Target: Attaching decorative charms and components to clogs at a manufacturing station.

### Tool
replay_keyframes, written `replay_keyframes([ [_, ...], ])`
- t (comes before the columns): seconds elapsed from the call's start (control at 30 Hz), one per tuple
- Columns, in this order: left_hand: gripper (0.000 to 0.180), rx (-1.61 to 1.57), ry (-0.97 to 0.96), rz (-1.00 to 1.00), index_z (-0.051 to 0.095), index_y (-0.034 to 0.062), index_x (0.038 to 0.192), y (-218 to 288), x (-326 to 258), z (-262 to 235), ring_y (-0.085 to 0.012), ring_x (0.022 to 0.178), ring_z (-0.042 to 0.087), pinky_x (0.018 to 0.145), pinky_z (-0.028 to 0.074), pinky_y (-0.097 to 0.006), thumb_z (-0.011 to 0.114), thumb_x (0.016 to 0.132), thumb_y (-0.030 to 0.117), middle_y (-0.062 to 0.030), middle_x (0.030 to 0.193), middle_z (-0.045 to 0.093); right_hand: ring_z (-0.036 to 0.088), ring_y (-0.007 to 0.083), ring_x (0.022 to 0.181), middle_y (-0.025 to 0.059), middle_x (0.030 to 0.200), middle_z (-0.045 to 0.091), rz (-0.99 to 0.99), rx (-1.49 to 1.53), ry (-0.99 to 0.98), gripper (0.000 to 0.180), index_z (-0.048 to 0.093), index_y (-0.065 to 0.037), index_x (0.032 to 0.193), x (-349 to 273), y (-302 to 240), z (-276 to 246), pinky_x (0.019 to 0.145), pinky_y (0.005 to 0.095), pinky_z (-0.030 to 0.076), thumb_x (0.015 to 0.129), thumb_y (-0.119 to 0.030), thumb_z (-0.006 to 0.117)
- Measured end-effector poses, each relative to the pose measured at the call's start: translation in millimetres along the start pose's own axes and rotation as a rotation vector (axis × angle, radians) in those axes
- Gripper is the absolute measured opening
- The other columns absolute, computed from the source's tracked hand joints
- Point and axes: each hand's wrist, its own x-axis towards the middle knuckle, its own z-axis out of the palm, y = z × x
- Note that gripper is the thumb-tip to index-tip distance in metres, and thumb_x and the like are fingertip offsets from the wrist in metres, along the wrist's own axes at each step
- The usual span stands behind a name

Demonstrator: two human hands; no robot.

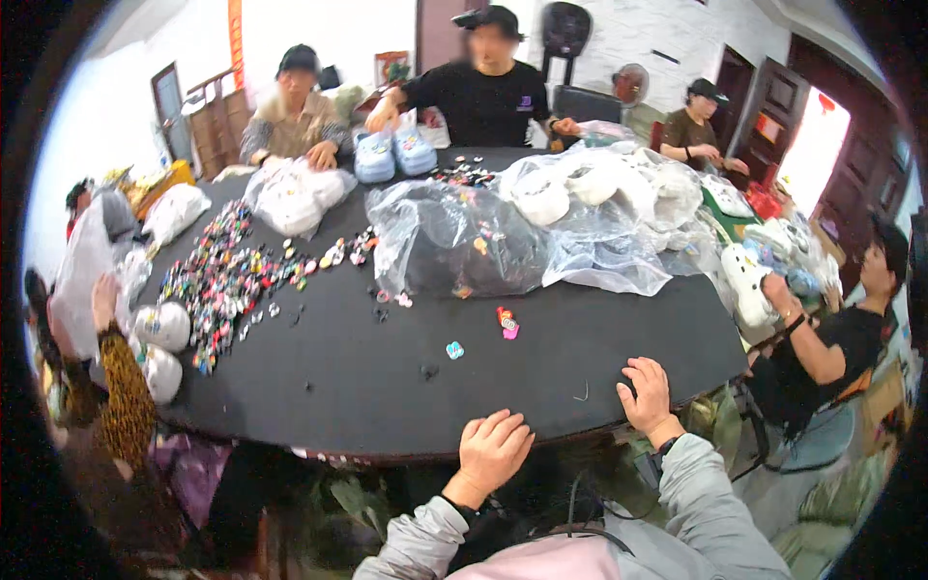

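Observation:
My left hand (495, 447) rests at the near edge of the black table (338, 387), fingers stretched out and nothing in it. To its right, my right hand (646, 394) lies on the tabletop with the thumb apart from the slightly bent fingers, also holding nothing. Just left of the right hand is a small thin metal hook (581, 392). Farther in lie a teal charm (454, 350) and a red and pink charm (507, 324), both apart from my hands. Beyond them, a clear plastic bag (445, 246) spreads over the table's middle.
A heap of colourful charms (227, 280) covers the left side, beside white clogs (162, 329). White clogs in plastic (580, 188) are piled at the far right. Across the table, a person's hand (382, 114) is at light-blue clogs (396, 155). Several people sit around; one at right touches a white clog (746, 285).

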Motion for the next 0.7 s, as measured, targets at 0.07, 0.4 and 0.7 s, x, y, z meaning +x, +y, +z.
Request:
replay_keyframes([
  [0.07, 0.013, -0.050, -0.010, 0.018, 0.068, 0.0150, 0.085, -2.2, -3.5, -2.0, -0.0193, 0.094, 0.065, 0.077, 0.046, -0.035, 0.075, 0.074, 0.018, 0.0010, 0.096, 0.069, 0.052, 0.0374, 0.114, 0.0158, 0.116, 0.060, -0.020, 0.006, -0.040, 0.030, 0.065, -0.003, 0.102, 3.7, -2.4, -5.5, 0.099, 0.0480, 0.039, 0.082, -0.027, 0.065],
  [0.4, 0.011, -0.218, -0.110, 0.087, 0.067, 0.0152, 0.080, -8.8, 4.8, -4.5, -0.0172, 0.088, 0.067, 0.072, 0.047, -0.033, 0.074, 0.072, 0.011, 0.0027, 0.088, 0.070, 0.053, 0.0355, 0.113, 0.0128, 0.115, 0.060, 0.007, -0.024, -0.067, 0.028, 0.064, -0.006, 0.102, 16.7, -2.8, -13.2, 0.098, 0.0480, 0.041, 0.081, -0.023, 0.065],
  [0.7, 0.011, -0.249, -0.148, 0.113, 0.064, 0.0168, 0.080, -7.3, 4.2, -11.8, -0.0142, 0.079, 0.067, 0.066, 0.043, -0.030, 0.072, 0.073, 0.013, 0.0055, 0.083, 0.068, 0.055, 0.0337, 0.112, 0.0116, 0.114, 0.061, 0.009, -0.014, -0.045, 0.027, 0.065, -0.008, 0.100, 12.8, -10.2, -14.2, 0.095, 0.0475, 0.042, 0.079, -0.025, 0.067],
])
